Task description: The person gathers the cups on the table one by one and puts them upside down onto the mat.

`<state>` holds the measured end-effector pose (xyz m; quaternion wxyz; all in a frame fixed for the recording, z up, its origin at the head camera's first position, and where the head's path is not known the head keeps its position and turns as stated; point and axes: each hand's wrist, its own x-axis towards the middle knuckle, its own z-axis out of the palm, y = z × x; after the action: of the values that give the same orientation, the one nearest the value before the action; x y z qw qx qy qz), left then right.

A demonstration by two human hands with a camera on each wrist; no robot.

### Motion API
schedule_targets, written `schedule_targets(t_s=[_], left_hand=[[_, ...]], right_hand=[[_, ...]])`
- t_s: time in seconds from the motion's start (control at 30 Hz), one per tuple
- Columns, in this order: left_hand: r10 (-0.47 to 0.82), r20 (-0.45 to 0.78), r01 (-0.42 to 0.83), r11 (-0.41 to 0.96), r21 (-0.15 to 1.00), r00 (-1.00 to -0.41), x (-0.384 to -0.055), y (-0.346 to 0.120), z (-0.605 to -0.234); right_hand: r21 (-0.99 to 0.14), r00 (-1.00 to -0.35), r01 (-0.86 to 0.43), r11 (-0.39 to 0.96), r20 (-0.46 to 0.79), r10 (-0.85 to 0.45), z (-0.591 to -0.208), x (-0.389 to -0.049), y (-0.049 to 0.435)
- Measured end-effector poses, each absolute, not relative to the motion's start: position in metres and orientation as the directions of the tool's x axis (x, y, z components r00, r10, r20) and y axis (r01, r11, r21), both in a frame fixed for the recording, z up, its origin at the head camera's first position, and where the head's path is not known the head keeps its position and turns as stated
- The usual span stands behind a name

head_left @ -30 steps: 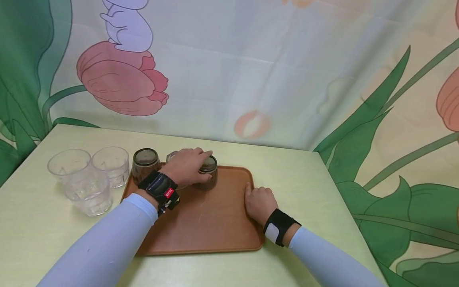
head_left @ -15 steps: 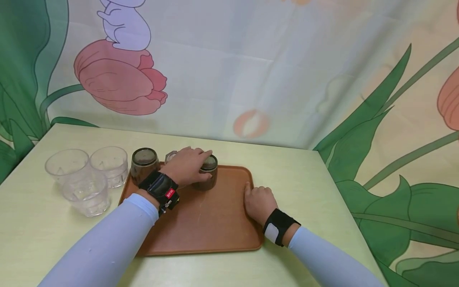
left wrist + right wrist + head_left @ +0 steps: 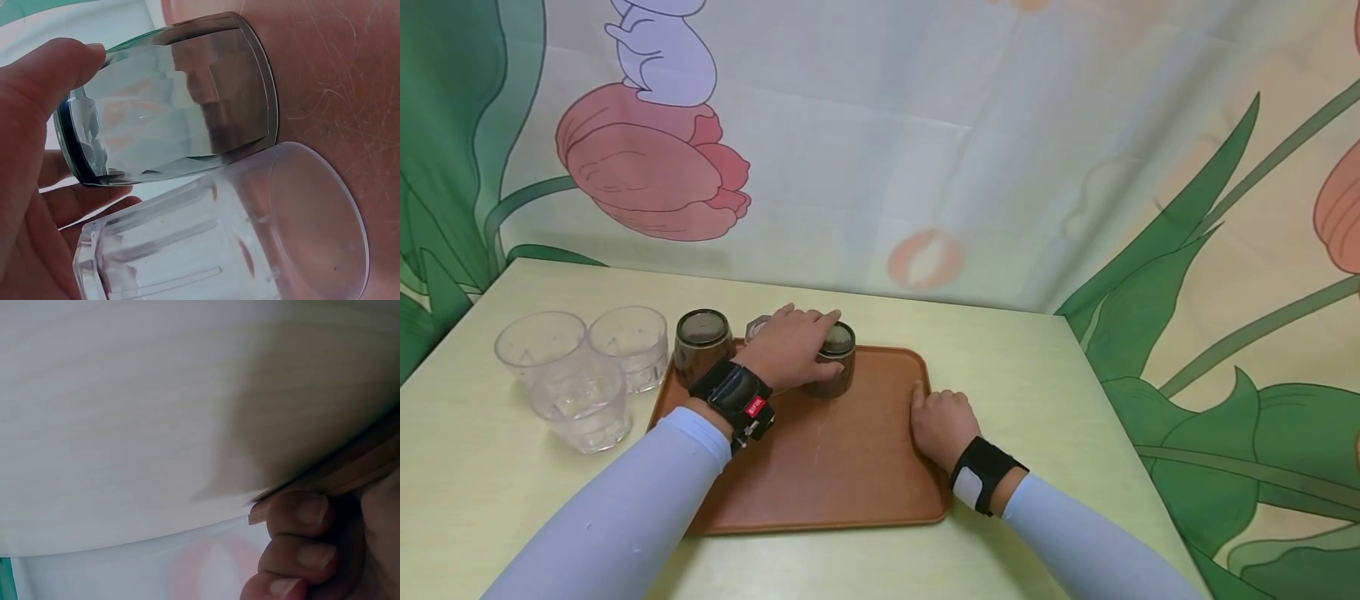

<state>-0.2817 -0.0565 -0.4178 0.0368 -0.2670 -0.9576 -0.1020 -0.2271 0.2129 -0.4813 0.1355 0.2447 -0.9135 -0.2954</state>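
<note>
A brown tray [image 3: 842,475] lies on the table. Near its back edge a smoky grey glass [image 3: 837,367] stands upside down. My left hand [image 3: 790,346] holds this glass near its base, thumb on one side and fingers on the other, as the left wrist view shows. Right beside it a clear glass [image 3: 187,250], also upside down, is mostly hidden under that hand in the head view. Another smoky glass [image 3: 703,346] stands inverted at the tray's back left corner. My right hand [image 3: 946,427] grips the tray's right rim, with fingers curled at the edge.
Left of the tray, three clear glasses stand mouth up on the table: a back left one [image 3: 538,342], one close to the tray [image 3: 631,350] and a front one [image 3: 583,408]. A printed curtain [image 3: 850,167] hangs behind the pale table [image 3: 1022,375].
The fingers of my left hand have lifted very slightly around the smoky glass. Tray, glasses and right hand stay where they were.
</note>
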Motion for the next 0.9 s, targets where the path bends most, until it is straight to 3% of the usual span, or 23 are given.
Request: schedule_targets(t_s=[0.5,0.9], left_hand=[[0.502,0.263,0.559,0.799,0.224,-0.824,-0.270,-0.069,-0.414],[0.455,0.413,0.602,0.708,0.370,-0.789,-0.253,-0.082,-0.411]], right_hand=[[0.597,-0.841,-0.371,0.711,0.109,-0.530,-0.483,-0.229,0.213],[0.594,-0.847,-0.381,0.709,0.084,-0.526,-0.484,-0.230,0.214]])
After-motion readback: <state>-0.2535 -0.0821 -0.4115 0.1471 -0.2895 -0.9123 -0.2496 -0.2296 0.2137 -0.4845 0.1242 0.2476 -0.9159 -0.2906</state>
